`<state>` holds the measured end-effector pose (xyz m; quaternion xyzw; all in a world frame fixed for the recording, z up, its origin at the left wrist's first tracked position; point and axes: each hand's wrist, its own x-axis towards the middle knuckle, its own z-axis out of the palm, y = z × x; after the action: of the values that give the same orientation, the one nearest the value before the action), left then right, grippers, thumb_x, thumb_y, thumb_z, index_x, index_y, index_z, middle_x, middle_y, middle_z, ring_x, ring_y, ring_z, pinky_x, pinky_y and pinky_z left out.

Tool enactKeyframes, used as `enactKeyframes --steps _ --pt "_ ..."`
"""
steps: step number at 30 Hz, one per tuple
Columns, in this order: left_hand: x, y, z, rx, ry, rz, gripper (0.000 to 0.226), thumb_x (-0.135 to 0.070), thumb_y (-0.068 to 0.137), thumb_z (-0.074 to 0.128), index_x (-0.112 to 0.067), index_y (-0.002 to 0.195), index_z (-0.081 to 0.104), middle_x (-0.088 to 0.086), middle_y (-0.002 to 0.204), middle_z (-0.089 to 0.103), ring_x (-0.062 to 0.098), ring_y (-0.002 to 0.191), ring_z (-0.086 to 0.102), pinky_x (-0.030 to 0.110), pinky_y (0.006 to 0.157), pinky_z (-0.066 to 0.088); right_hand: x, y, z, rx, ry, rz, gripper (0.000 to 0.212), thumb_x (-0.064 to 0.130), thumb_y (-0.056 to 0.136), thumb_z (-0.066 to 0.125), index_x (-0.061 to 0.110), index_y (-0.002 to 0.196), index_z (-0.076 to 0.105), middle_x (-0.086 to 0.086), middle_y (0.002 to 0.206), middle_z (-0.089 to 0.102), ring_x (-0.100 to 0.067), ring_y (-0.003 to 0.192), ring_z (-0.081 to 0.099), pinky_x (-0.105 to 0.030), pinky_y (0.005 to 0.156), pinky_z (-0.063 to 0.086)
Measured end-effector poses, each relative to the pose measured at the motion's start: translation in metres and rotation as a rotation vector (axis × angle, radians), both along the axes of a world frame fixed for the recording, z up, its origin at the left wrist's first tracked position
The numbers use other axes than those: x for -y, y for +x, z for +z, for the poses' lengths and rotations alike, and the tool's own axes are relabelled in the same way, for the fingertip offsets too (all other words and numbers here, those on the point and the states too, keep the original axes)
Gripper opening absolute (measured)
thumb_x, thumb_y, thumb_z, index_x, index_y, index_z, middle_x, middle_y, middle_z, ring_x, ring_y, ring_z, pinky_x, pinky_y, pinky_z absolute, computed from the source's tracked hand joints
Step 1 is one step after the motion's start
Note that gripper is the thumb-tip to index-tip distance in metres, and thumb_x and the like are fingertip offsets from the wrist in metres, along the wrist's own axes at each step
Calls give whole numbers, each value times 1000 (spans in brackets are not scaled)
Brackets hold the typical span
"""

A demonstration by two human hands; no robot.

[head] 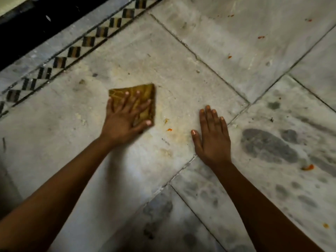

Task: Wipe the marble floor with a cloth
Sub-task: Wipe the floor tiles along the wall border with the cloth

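Probably a home: stained marble floor [181, 84], inlaid border [87, 40]

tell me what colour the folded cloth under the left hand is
The folded cloth is mustard yellow with a faint lighter line pattern, seen best in the head view.

Cloth [145, 93] on marble floor [181, 73], under left hand [121, 122], fingers [135, 98] spread on top; right hand [212, 137] flat on floor, right of cloth and apart from it; patterned border strip [74, 51] beyond cloth, upper left; small scraps [169, 129] between the hands
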<state>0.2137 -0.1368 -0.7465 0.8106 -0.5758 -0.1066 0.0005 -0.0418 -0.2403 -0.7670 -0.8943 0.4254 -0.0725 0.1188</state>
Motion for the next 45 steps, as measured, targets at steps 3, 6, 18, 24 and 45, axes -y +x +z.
enactKeyframes --steps 3,6,18,24,45 --pt "43 17 0 -11 -1 205 67 -73 84 22 -49 144 6 -6 159 -2 22 146 -3 56 110 -4 -2 1 1 4 2 5 63 43 95 24 8 147 26 -11 155 21 -23 143 19 -37 116 9" --pt "90 -2 1 -22 23 244 64 -69 88 23 -47 145 5 -3 159 -5 24 145 -7 59 109 -7 -1 1 3 6 11 11 62 42 94 25 9 147 26 -11 155 21 -23 143 18 -37 116 10" --pt "35 -8 2 -28 -38 118 80 -82 72 22 -47 143 16 -3 159 5 30 145 -1 59 110 -4 2 1 3 13 11 0 61 39 93 33 8 146 29 -11 154 24 -24 142 22 -41 116 16" --pt "173 -38 4 -83 34 118 72 -75 82 31 -47 145 10 -1 159 -9 32 144 -12 63 107 -9 2 2 4 1 -4 0 62 39 91 34 7 145 31 -12 153 27 -25 141 25 -42 114 19" --pt "28 -82 13 -46 62 -52 70 -72 79 9 -49 144 4 -8 158 -7 23 145 -10 57 110 -6 -3 -1 4 17 -11 4 62 40 91 32 7 144 33 -13 152 30 -26 140 28 -39 114 16"
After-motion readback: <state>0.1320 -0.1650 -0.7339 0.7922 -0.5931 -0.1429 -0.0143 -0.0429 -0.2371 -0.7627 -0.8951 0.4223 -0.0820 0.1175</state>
